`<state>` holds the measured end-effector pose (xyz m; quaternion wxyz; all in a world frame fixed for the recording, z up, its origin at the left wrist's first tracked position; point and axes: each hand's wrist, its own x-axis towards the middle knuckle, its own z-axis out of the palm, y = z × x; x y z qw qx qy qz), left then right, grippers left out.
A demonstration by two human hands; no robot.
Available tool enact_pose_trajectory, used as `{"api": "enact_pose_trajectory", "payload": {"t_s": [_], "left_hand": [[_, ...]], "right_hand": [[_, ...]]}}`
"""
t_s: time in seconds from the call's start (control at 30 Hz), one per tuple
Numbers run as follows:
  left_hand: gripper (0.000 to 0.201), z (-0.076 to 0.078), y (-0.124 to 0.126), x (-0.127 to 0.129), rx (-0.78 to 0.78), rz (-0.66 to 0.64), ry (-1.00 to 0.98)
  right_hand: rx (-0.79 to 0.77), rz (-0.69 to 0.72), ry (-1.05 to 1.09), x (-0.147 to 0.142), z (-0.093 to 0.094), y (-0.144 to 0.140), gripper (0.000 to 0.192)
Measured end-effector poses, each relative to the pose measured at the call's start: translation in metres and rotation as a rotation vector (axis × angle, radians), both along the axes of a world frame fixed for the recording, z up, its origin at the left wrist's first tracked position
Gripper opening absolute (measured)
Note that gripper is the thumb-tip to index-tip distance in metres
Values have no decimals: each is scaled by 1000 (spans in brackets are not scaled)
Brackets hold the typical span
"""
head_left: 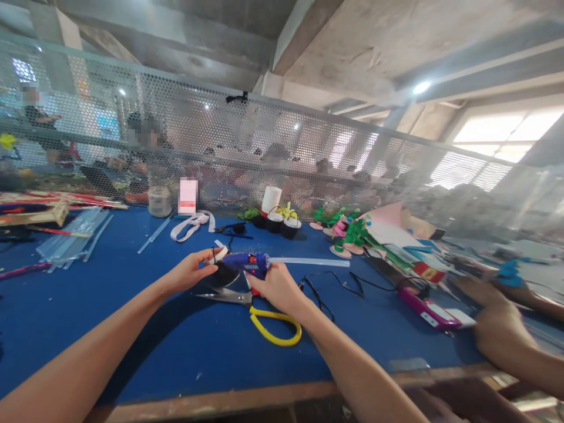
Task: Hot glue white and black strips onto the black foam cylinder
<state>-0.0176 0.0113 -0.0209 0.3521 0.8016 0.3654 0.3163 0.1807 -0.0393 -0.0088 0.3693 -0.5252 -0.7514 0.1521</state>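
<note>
My left hand [197,271] is closed, thumb and fingers pinching a small black pot with a white rim [225,274]. It resembles the black pots [291,228] at the back of the table. Wrapped round a blue glue gun [247,262] is my right hand [281,286]. A long clear glue stick [311,262] sticks out of the gun's rear, and its nozzle end meets the pot; whether they touch I cannot tell. Beneath the gun lie scissors with yellow handles [277,336], blades pointing left, close to my right hand.
Clear glue sticks [73,238] lie left. A white ribbon [191,228], a jar [159,201] and a thread cone [271,200] stand along the mesh screen [247,135]. Small green plants [355,232], papers and a purple power strip [429,308] are right, beside a co-worker's arm [511,335].
</note>
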Motion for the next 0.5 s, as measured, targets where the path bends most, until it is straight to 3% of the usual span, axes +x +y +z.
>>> {"api": "enact_pose_trajectory", "payload": {"t_s": [0.3, 0.5], "left_hand": [[24, -2, 1, -2, -27, -17, -28], [19, -4, 3, -3, -21, -4, -33]], "right_hand": [[-18, -50, 25, 9, 2, 6, 18], [-239, -86, 263, 25, 0, 23, 17]]}}
